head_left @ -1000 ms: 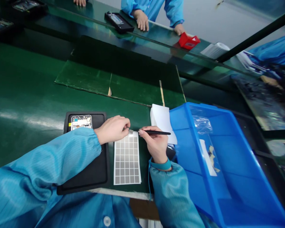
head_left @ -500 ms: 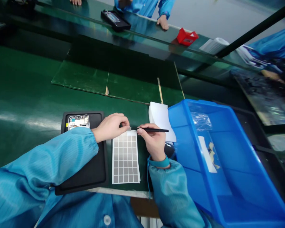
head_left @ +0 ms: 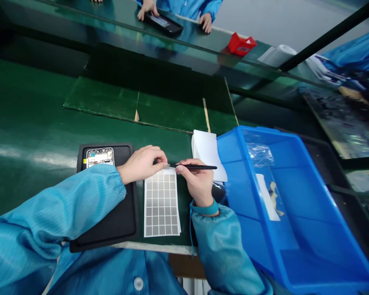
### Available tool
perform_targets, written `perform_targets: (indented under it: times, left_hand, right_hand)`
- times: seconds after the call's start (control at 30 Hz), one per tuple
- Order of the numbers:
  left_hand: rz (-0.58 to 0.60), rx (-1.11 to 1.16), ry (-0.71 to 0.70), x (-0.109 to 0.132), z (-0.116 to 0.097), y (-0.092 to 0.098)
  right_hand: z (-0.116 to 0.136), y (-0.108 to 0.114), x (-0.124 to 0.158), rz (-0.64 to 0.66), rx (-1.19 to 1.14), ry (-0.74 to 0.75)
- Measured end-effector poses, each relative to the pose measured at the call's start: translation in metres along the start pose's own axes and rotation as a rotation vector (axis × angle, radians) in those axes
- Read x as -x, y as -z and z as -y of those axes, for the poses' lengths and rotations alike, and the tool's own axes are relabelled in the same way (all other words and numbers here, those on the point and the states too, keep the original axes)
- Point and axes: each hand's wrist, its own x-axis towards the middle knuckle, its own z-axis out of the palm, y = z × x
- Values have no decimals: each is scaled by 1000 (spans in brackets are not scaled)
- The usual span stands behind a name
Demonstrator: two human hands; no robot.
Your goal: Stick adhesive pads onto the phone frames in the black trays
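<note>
The far tray [head_left: 174,28] has slid rightward, a co-worker's hand [head_left: 146,9] now at its left end. The left hand [head_left: 144,164] has its grip pinched on a small grey piece [head_left: 167,166]; the right hand [head_left: 200,183] pinches a black pen-like tool [head_left: 203,167]. The sticker sheet [head_left: 160,207] lies near the table's [head_left: 33,127] front edge, between the black tray [head_left: 110,225] and blue bin [head_left: 313,268]. The red box's [head_left: 241,44] label is too small to read.
</note>
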Motion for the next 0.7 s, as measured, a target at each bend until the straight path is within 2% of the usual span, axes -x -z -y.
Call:
perform_targets:
  times: [0.17,0.27,0.33,0.4,0.5,0.6,0.7]
  left_hand:
    - [-29,1,-9,2,2,-2]
    - [-96,-15,-5,-1,2,-4]
    - [-142,-43,21,-5,-2,1]
    - [-174,-89,33,-8,-8,16]
    - [-164,-228,23,2,-15,59]
    - [-137,-425,124,39,-10,105]
    - [-161,-560,330,93,10,128]
  right_hand:
    - [1,0,0,-21,5,14]
    - [1,-1,0,-53,13,28]
    - [0,0,-1,-67,23,30]
    - [-1,2,-1,-77,29,42]
    - [0,4,-1,-89,27,86]
    - [8,4,-1,-128,15,138]
    - [20,3,2,-114,18,124]
